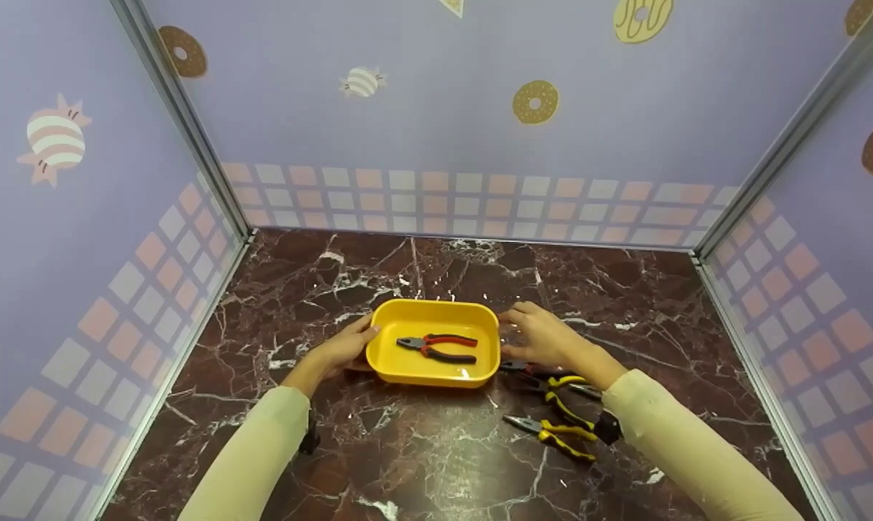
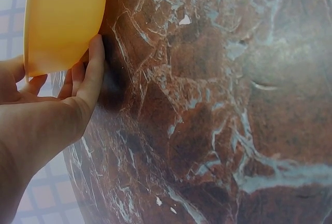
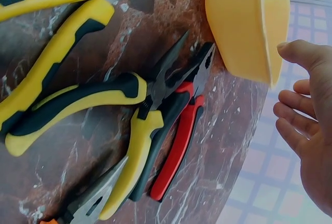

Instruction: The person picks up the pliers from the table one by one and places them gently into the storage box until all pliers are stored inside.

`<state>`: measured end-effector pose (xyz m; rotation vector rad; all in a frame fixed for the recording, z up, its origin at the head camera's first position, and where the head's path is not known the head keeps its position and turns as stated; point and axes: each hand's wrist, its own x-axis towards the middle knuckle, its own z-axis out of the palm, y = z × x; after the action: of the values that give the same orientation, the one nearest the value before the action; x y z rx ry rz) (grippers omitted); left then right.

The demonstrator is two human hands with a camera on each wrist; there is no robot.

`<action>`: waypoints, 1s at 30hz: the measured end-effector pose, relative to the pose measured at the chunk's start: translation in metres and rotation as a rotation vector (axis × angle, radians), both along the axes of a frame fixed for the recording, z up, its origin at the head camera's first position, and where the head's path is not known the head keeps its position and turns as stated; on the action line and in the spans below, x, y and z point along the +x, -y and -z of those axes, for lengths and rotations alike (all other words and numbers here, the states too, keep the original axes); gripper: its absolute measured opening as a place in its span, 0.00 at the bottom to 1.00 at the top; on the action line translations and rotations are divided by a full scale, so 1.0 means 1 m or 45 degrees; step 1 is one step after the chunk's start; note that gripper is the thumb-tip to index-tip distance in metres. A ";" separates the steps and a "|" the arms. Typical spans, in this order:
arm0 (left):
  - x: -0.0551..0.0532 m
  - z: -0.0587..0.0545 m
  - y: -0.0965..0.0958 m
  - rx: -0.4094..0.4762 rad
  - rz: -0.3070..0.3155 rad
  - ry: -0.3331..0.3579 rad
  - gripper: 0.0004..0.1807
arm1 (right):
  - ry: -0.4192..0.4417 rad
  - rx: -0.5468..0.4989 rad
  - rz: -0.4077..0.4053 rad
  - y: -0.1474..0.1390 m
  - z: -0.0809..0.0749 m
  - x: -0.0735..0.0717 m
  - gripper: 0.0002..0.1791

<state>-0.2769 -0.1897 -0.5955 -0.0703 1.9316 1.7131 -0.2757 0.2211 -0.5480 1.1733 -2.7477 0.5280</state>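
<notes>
A: Lilac wall panels (image 1: 436, 137) printed with doughnuts and wrapped sweets enclose a dark red marbled tabletop (image 1: 436, 449). What is at the center?

B: A yellow tray (image 1: 436, 380), between the hands of a person in pale sleeves (image 1: 255, 441). Inside lies a single pair of combination pliers (image 1: 426, 346), its red and black handles pointing right.

A: And the hands?

B: The left hand (image 1: 342, 349) grips the tray's left end, thumb at the rim and fingers against the outside and underneath. The right hand (image 1: 541, 339) is at the opposite end, fingers loosely bent and wrapped around nothing, thumb at the rim; whether it touches, I cannot tell.

A: What lies beside the tray?

B: On the marble, near the right hand, a second red-and-black pair (image 3: 185, 136) points toward the tray. Yellow-and-black pliers with dark jaws (image 3: 135, 92) lie just beside that pair, the two overlapping in the right wrist view, with a gray metal tool (image 3: 98, 198) close by, partly hidden. Nearer the wearer, yellow-and-black pliers with silvery jaws (image 1: 545, 433) lie apart, handles spread.
</notes>
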 end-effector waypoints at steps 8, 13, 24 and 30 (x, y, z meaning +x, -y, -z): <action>-0.001 0.002 0.000 -0.012 -0.007 0.011 0.33 | -0.010 0.054 0.053 -0.010 0.003 0.003 0.27; 0.000 0.002 0.000 0.000 -0.003 -0.003 0.33 | -0.014 0.078 0.065 -0.015 0.005 0.004 0.27; 0.001 0.001 0.002 -0.011 -0.002 -0.001 0.33 | -0.044 0.078 0.065 -0.023 0.010 0.007 0.29; 0.000 0.001 0.002 -0.001 0.008 -0.006 0.34 | -0.036 0.067 0.071 -0.029 0.011 0.007 0.29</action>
<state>-0.2765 -0.1918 -0.5964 -0.0602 1.9343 1.7096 -0.2684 0.2501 -0.5588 1.1020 -2.7775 0.4324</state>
